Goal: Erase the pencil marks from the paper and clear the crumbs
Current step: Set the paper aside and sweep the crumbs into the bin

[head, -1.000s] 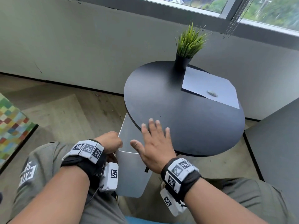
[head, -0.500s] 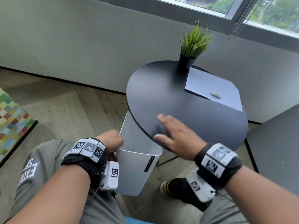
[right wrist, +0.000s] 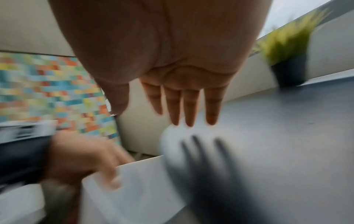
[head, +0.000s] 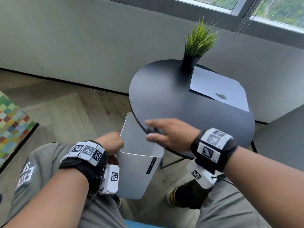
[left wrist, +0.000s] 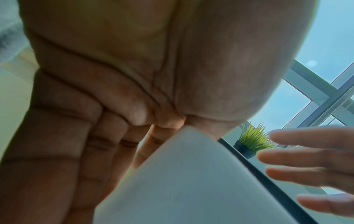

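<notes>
Grey wall and window strip behind, herringbone wood floor, round black table (head: 189,112) in front of the seated person. Left hand (head: 110,143) gripped the near-left rim of a white waste bin (head: 138,171), fingers curled over the wall, thumb side hidden; left wrist view showed the same grip from below, bin wall (left wrist: 191,181) filling the lower frame. Bin mouth sat tucked just under the near table edge, tilted toward the person. Right hand (head: 169,135) was flat, fingers straight and together, holding nothing, palm down on the tabletop right at the edge above the bin opening; motion blur in the right wrist view, fingers (right wrist: 189,109) pointing off the rim toward the bin. Crumbs themselves too small to make out.

Judged step: sweeping crumbs off the edge into the bin. Key relation: bin opening lay directly beyond and below the right fingertips, so the sweep ran from the table toward the left hand's grip. Paper (head: 218,89) lay well apart, far-right of the sweeping hand, long edge running diagonally away; a small grey lump, likely the eraser (head: 221,95), rested on it. Right hand was the nearer one to both. Potted grass plant (head: 197,45) stood just beside the paper's far-left corner. Colourful checkered rug (head: 11,122) at far left.
</notes>
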